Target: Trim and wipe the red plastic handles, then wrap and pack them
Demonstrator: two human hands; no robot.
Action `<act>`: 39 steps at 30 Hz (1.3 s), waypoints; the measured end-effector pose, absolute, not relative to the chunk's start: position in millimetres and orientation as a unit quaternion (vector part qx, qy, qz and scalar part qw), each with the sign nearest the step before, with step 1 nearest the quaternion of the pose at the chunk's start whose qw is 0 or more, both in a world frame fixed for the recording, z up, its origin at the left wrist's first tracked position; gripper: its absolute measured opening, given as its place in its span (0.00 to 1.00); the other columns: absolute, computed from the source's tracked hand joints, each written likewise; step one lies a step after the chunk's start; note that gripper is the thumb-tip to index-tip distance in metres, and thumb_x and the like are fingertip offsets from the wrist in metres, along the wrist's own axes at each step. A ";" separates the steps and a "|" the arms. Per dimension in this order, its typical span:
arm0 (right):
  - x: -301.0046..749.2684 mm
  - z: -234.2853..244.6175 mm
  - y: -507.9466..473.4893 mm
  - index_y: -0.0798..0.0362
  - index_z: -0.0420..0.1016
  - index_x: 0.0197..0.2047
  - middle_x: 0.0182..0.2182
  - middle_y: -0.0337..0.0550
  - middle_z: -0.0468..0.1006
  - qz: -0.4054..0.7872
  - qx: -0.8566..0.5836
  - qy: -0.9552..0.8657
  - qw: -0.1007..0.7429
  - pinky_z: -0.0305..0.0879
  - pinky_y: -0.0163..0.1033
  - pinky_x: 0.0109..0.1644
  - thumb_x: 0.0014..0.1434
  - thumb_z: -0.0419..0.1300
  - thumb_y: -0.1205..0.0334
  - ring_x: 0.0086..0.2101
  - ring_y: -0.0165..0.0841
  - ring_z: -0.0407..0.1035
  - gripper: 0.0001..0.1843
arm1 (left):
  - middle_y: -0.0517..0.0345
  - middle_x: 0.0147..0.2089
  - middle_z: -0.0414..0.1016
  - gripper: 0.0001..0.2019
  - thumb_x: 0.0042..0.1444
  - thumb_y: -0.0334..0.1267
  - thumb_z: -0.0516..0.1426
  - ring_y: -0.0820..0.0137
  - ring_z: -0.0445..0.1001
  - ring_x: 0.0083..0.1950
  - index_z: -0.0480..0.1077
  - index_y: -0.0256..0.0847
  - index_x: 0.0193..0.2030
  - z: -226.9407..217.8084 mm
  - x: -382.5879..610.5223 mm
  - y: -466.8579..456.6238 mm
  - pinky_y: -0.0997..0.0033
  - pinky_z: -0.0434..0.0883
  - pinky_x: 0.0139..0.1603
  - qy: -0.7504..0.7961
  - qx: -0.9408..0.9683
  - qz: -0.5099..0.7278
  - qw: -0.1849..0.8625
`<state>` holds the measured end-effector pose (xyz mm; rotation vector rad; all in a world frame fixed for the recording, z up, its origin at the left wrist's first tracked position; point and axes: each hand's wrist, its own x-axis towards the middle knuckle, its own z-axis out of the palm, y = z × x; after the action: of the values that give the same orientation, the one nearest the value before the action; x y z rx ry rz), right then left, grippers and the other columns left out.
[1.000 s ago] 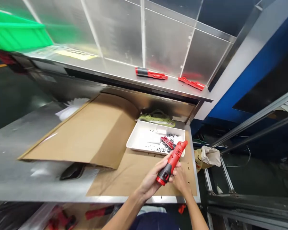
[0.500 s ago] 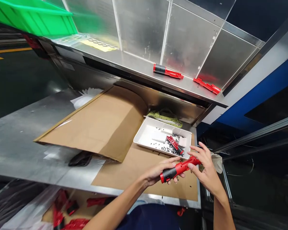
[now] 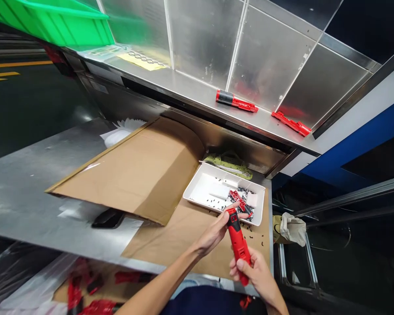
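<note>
The left hand (image 3: 213, 234) and right hand (image 3: 252, 273) both hold a red-and-black cordless power tool (image 3: 238, 247), which sits at the center of the view, just above the desk's near edge, and points at 6 o'clock. The left fingers are closed around its black-banded upper end, and the right fingers are wrapped around its red barrel. The tool's body looks whole, with its shell closed.

At 12 o'clock, a white plastic tray (image 3: 198, 188) rests on brown paper (image 3: 187, 245) and holds loose black screws (image 3: 246, 191) and a red part (image 3: 237, 197). Farther out at 1 o'clock, two separate red shell pieces, one with a black band (image 3: 236, 101) and one all red (image 3: 290, 123), lie on a steel shelf (image 3: 184, 83). More red parts (image 3: 100, 307) lie below the desk (image 3: 26, 192) at 7 o'clock.
</note>
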<state>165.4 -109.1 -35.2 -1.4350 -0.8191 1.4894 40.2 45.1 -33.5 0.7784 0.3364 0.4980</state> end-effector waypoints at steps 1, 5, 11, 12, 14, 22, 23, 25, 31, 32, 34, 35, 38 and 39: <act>164.4 -31.8 -112.3 0.55 0.76 0.48 0.35 0.47 0.80 0.596 -0.584 -0.350 0.426 0.70 0.39 0.36 0.51 0.65 0.32 0.33 0.36 0.75 0.35 | 0.46 0.49 0.79 0.37 0.59 0.62 0.55 0.64 0.73 0.46 0.61 0.42 0.69 -32.9 44.0 39.5 0.67 0.66 0.46 0.166 0.353 0.253 0.885; 189.6 14.1 -114.1 0.49 0.75 0.56 0.46 0.51 0.79 0.385 -0.716 -0.449 0.372 0.69 0.48 0.49 0.57 0.63 0.41 0.46 0.44 0.73 0.28 | 0.54 0.32 0.77 0.42 0.52 0.68 0.57 0.70 0.74 0.29 0.66 0.36 0.64 -22.9 49.0 31.0 0.71 0.69 0.33 0.170 0.324 0.194 0.910; 208.7 85.8 -81.1 0.41 0.81 0.44 0.65 0.43 0.61 0.142 -0.720 -0.613 0.292 0.52 0.58 0.68 0.59 0.63 0.57 0.66 0.48 0.48 0.10 | 0.56 0.30 0.77 0.41 0.47 0.72 0.58 0.72 0.75 0.24 0.74 0.35 0.52 3.3 44.8 37.7 0.77 0.65 0.22 0.143 0.404 0.056 0.902; 206.0 90.5 -75.4 0.41 0.81 0.42 0.67 0.40 0.58 0.148 -0.711 -0.632 0.270 0.49 0.59 0.69 0.58 0.63 0.58 0.68 0.48 0.43 0.09 | 0.56 0.29 0.77 0.40 0.46 0.72 0.58 0.71 0.75 0.24 0.75 0.34 0.49 5.7 45.3 38.2 0.77 0.65 0.22 0.142 0.414 0.050 0.898; 200.7 94.5 -66.5 0.43 0.81 0.39 0.69 0.37 0.54 0.173 -0.695 -0.658 0.232 0.46 0.61 0.70 0.57 0.64 0.60 0.69 0.50 0.36 0.07 | 0.56 0.27 0.77 0.38 0.45 0.73 0.58 0.71 0.76 0.24 0.74 0.35 0.42 7.3 46.7 38.1 0.76 0.66 0.22 0.149 0.431 0.049 0.888; 200.7 89.7 -57.1 0.50 0.78 0.25 0.68 0.38 0.57 0.240 -0.671 -0.671 0.203 0.46 0.63 0.69 0.55 0.65 0.62 0.70 0.52 0.34 0.08 | 0.57 0.26 0.75 0.35 0.45 0.74 0.56 0.72 0.74 0.24 0.71 0.37 0.33 2.2 48.5 34.8 0.77 0.68 0.22 0.151 0.456 0.025 0.877; 201.2 88.9 -56.9 0.50 0.78 0.25 0.68 0.39 0.57 0.247 -0.670 -0.668 0.207 0.47 0.63 0.69 0.55 0.66 0.62 0.70 0.52 0.34 0.08 | 0.57 0.27 0.75 0.35 0.46 0.74 0.56 0.72 0.74 0.25 0.71 0.37 0.33 2.5 48.7 34.6 0.77 0.68 0.22 0.149 0.457 0.025 0.877; 202.0 87.0 -56.8 0.50 0.78 0.25 0.67 0.40 0.59 0.264 -0.668 -0.661 0.214 0.48 0.63 0.68 0.55 0.66 0.62 0.70 0.52 0.36 0.08 | 0.57 0.25 0.74 0.35 0.46 0.74 0.55 0.71 0.74 0.24 0.70 0.37 0.33 3.1 49.5 34.1 0.76 0.67 0.22 0.152 0.462 0.024 0.873; 207.3 81.3 -58.0 0.51 0.77 0.22 0.67 0.38 0.60 0.329 -0.658 -0.635 0.234 0.45 0.63 0.70 0.54 0.66 0.64 0.70 0.51 0.37 0.10 | 0.55 0.29 0.76 0.36 0.45 0.74 0.57 0.71 0.74 0.25 0.71 0.36 0.35 4.8 52.9 31.5 0.75 0.67 0.23 0.155 0.469 0.013 0.870; 208.7 80.3 -58.3 0.50 0.78 0.22 0.68 0.37 0.59 0.339 -0.657 -0.631 0.235 0.44 0.63 0.70 0.54 0.66 0.63 0.70 0.52 0.37 0.10 | 0.54 0.30 0.76 0.36 0.45 0.74 0.57 0.71 0.74 0.25 0.71 0.36 0.36 5.2 53.4 30.9 0.75 0.67 0.23 0.155 0.470 0.012 0.869; 211.5 77.9 -58.6 0.50 0.78 0.22 0.68 0.35 0.59 0.355 -0.652 -0.626 0.238 0.43 0.64 0.70 0.55 0.66 0.63 0.70 0.52 0.36 0.10 | 0.54 0.29 0.76 0.36 0.46 0.74 0.56 0.71 0.74 0.25 0.71 0.36 0.35 5.8 54.5 29.8 0.74 0.67 0.23 0.155 0.474 0.010 0.867; 212.8 76.6 -58.8 0.49 0.79 0.22 0.68 0.35 0.59 0.362 -0.648 -0.626 0.241 0.43 0.64 0.70 0.55 0.66 0.63 0.70 0.52 0.35 0.10 | 0.54 0.29 0.76 0.36 0.46 0.74 0.55 0.71 0.73 0.25 0.71 0.36 0.35 6.0 55.0 29.2 0.74 0.68 0.23 0.156 0.474 0.010 0.866; 216.0 72.8 -59.2 0.49 0.80 0.23 0.67 0.35 0.60 0.374 -0.640 -0.625 0.245 0.42 0.62 0.71 0.55 0.66 0.64 0.71 0.50 0.31 0.09 | 0.54 0.29 0.76 0.36 0.47 0.74 0.55 0.71 0.73 0.24 0.71 0.36 0.35 5.9 56.4 27.5 0.75 0.67 0.23 0.163 0.474 0.010 0.865; 216.6 72.0 -59.2 0.49 0.80 0.24 0.67 0.35 0.61 0.374 -0.640 -0.625 0.244 0.42 0.61 0.71 0.55 0.66 0.64 0.71 0.50 0.30 0.09 | 0.55 0.29 0.76 0.36 0.47 0.74 0.55 0.72 0.73 0.24 0.71 0.36 0.35 5.6 56.8 27.1 0.75 0.67 0.22 0.165 0.475 0.011 0.864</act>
<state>216.6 -59.2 72.0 -1.7476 -1.7084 1.0223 56.8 27.1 5.6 0.9959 0.3459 0.0222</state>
